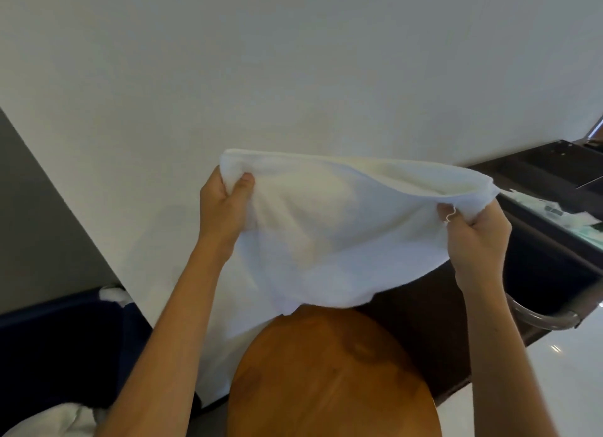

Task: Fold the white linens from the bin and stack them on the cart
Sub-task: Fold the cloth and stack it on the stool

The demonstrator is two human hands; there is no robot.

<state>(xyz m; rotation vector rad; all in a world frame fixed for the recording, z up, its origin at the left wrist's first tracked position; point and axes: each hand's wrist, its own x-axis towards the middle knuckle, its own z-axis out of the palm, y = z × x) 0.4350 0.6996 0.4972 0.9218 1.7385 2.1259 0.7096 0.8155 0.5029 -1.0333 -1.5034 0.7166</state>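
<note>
A white linen (339,227) hangs spread in the air in front of a white wall, held up between both hands. My left hand (225,208) grips its upper left corner with fingers and thumb curled round the cloth. My right hand (473,237) grips the upper right corner, where a loose thread dangles. The cloth's lower edge droops toward a round wooden surface (332,381). At the lower left, more white linens (62,420) lie in a dark blue bin (65,338). A dark cart (551,267) with a curved metal handle (541,319) stands to the right.
Small white and green items (567,221) lie on the cart's upper tray. A white wall (293,77) fills the background, with a grey wall at far left. Glossy white floor (567,371) shows at lower right.
</note>
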